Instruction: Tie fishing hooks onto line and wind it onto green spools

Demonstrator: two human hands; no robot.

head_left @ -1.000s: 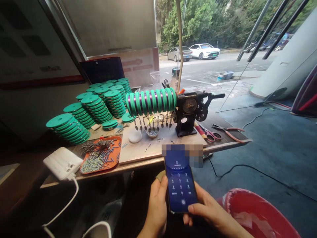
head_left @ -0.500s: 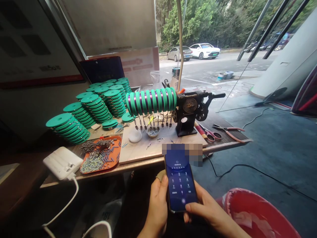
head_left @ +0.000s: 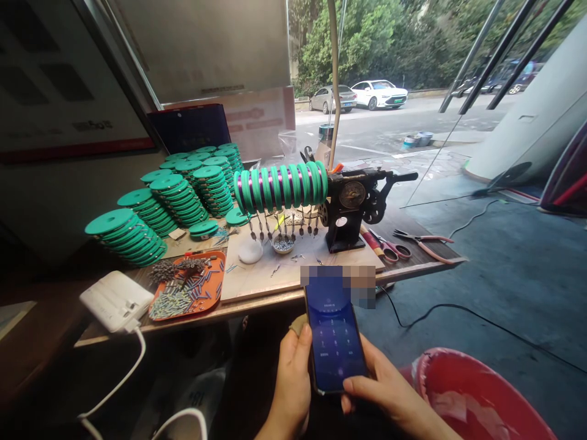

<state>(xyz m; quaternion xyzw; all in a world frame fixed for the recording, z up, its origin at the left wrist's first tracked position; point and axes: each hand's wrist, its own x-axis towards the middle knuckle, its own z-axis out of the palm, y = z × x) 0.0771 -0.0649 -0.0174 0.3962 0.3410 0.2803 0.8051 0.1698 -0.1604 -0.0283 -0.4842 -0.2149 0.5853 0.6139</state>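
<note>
A dark smartphone (head_left: 336, 342) is held upright in front of the table, its blue screen showing a dim number keypad. My left hand (head_left: 292, 373) grips its left edge, with the thumb along the side and a tan wrap on one finger. My right hand (head_left: 378, 382) closes on the lower right corner, thumb at the bottom edge of the screen. Beyond the phone, a black hand-cranked winding machine (head_left: 351, 201) carries a row of green spools (head_left: 282, 186) with purple line between them. Metal swivels hang below the spools. A blurred patch covers the phone's top.
Stacks of green spools (head_left: 178, 198) stand at the back left. An orange tray (head_left: 215, 287) holds small metal and pale pieces beside a white power bank (head_left: 114, 299) with a cable. Scissors (head_left: 392, 249) and pliers (head_left: 426, 239) lie at right. A red bucket (head_left: 477, 366) stands at lower right.
The phone's keypad screen has dimmed, its digits now fainter. Both hands and the phone stay in nearly the same place.
</note>
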